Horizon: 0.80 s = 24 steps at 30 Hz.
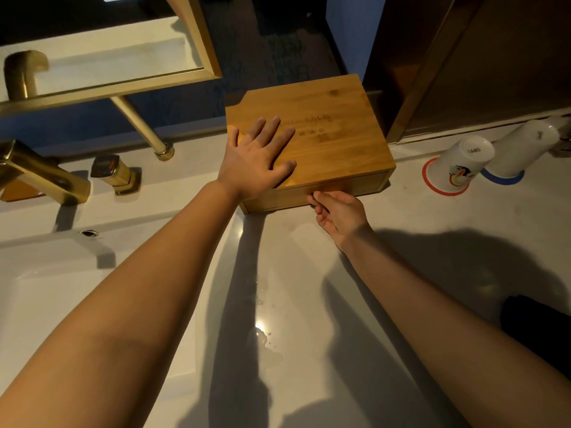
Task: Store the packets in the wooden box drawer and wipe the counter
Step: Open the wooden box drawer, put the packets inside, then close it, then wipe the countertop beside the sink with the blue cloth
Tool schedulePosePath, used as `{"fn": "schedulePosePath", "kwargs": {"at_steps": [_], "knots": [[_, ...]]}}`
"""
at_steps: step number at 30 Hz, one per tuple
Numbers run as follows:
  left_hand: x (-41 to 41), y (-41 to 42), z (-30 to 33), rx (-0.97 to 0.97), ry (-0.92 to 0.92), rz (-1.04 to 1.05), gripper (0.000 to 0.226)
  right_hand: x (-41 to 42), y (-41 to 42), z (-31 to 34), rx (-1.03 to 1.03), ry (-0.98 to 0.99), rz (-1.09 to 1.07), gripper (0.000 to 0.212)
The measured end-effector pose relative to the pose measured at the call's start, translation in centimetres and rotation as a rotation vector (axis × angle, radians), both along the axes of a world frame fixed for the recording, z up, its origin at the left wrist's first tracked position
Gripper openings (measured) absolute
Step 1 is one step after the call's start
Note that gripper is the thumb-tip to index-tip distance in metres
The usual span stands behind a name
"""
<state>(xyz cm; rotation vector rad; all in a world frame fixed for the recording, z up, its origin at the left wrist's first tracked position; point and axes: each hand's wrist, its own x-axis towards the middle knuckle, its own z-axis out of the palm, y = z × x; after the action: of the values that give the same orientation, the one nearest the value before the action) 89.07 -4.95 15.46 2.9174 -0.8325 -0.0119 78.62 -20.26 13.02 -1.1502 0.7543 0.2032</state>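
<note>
Wooden box (327, 131) braced at counter's (309, 288) back edge, drawer shut.
Left hand (256, 159) spread flat on lid; right hand (336, 211) pinching small front pull. Rigid, likely light, apt to slide unless steadied; packets unseen.

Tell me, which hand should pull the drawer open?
The right hand: its fingertips already pinch the small knob on the drawer front. The left hand lies flat on top of the wooden box, steadying it.

gold-framed mirror (123, 81), blue wall (191, 106), dim light
</note>
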Motion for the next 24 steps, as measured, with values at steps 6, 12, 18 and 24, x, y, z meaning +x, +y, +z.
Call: {"fn": "schedulePosePath", "kwargs": {"at_steps": [6, 12, 18, 24], "knots": [[-0.3, 0.0, 0.3, -0.027, 0.011, -0.007, 0.063, -1.4, -1.3, 0.7, -0.26, 0.033, 0.168, 0.012], [-0.6, -0.2, 1.1, 0.115, -0.039, -0.007, 0.062, -7.2, -5.0, 3.5, -0.55, -0.029, 0.266, 0.015], [-5.2, -2.6, 3.9, -0.012, -0.116, 0.053, 0.034, -15.4, -9.5, 5.6, -1.205, -0.046, 0.564, 0.028], [-19.1, -7.4, 2.0, -0.36, -0.101, 0.15, 0.039, -23.2, -14.8, 3.1, -1.703, -0.133, 0.577, 0.033]]}}
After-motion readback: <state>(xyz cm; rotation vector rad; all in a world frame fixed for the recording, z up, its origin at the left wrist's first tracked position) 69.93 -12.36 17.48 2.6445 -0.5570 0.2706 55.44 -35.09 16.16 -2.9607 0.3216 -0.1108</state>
